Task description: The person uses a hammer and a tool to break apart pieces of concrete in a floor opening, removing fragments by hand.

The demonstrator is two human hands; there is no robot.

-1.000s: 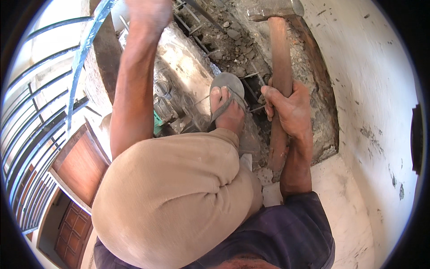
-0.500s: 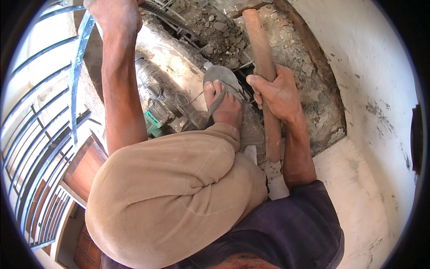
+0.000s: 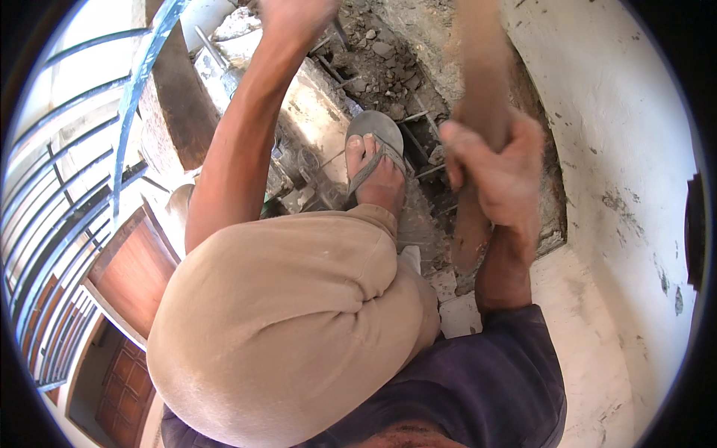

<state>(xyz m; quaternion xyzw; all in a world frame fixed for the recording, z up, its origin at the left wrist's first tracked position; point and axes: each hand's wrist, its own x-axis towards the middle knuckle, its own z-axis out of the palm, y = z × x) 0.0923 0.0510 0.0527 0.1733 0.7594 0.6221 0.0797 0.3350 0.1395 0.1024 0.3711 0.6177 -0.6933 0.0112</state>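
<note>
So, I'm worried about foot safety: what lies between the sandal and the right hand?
In the head view, a dark gap with thin bars across it lies between the sandal and the right hand.

A blue-painted metal grille (image 3: pixel 97 196) stands at nine o'clock, a brown panelled door (image 3: pixel 124 392) at eight, with a framed wooden panel (image 3: pixel 138 269) between them; a smudged white wall (image 3: pixel 631 164) rises at three.

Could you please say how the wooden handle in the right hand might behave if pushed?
The wooden handle would probably stay stiff, as it looks thick. It seems unlikely to roll, as the right hand grips it. Weight is uncertain: its top runs out of view.
</note>
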